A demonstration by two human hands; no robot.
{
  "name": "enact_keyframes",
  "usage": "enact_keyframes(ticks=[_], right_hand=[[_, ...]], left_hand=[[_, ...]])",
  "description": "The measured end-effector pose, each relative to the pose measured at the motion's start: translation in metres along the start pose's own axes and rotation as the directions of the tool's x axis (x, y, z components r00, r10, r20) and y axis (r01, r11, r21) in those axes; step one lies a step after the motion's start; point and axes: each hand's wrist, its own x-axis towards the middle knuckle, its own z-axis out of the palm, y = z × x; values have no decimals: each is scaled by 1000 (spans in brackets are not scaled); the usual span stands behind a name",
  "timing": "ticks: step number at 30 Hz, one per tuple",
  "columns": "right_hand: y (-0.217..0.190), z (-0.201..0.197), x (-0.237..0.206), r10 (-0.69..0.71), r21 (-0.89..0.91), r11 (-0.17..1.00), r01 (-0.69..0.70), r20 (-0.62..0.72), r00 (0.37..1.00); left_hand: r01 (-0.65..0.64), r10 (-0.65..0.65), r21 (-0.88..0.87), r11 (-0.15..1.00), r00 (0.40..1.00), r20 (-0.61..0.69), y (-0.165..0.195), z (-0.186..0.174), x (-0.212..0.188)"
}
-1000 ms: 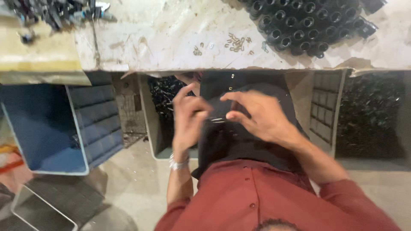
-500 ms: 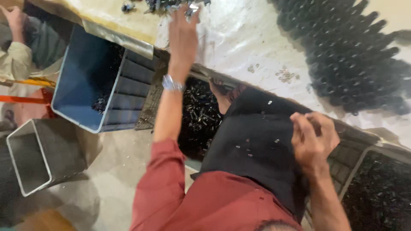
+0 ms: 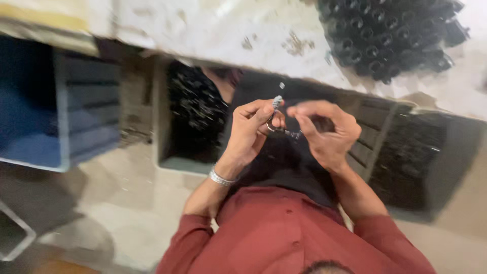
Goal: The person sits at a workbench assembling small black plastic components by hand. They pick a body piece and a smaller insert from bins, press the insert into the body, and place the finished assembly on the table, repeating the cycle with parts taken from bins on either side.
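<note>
A small metal part (image 3: pixel 278 117), silvery and ring-like with a short stem, sits just above the middle of the view, pinched between both hands over the person's dark lap cloth (image 3: pixel 284 162); motion blur hides its exact shape. The left hand (image 3: pixel 252 127) lies at nine o'clock from the part, fingers curled and thumb pressed against its upper end, so it is grasping the part; a silver bracelet (image 3: pixel 221 177) circles that wrist toward seven o'clock. The right hand (image 3: pixel 324 132) lies at three o'clock, thumb and forefinger closed on the part's other end, the remaining fingers bent inward; the two hands nearly touch at the fingertips.

Below, at six o'clock, the red shirt (image 3: pixel 289 233) fills the lower edge, both sleeves running up to the wrists. At ten o'clock from the part, an open bin (image 3: pixel 195 109) holds many small dark pieces; further out at nine o'clock stands a blue crate (image 3: pixel 56 122). At four o'clock another dark bin (image 3: pixel 411 162) lies under the bench edge. Along twelve o'clock runs a pale, stained worktable (image 3: pixel 203 25); at one to two o'clock on it lies a packed cluster of black tubes (image 3: pixel 390 35), open ends facing up. The concrete floor (image 3: pixel 116 203) spreads at seven to eight o'clock.
</note>
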Motion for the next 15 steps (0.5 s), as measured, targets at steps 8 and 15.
enact_keyframes(ticks=[8, 15], right_hand=[[-19, 14, 13, -321, -445, 837, 320, 74, 944], [-13, -19, 2, 326, 80, 939, -334, 100, 940]], left_hand=[[1, 2, 117, 993, 1000, -20, 5, 38, -7], [-334, 88, 828, 451, 940, 331, 46, 41, -12]])
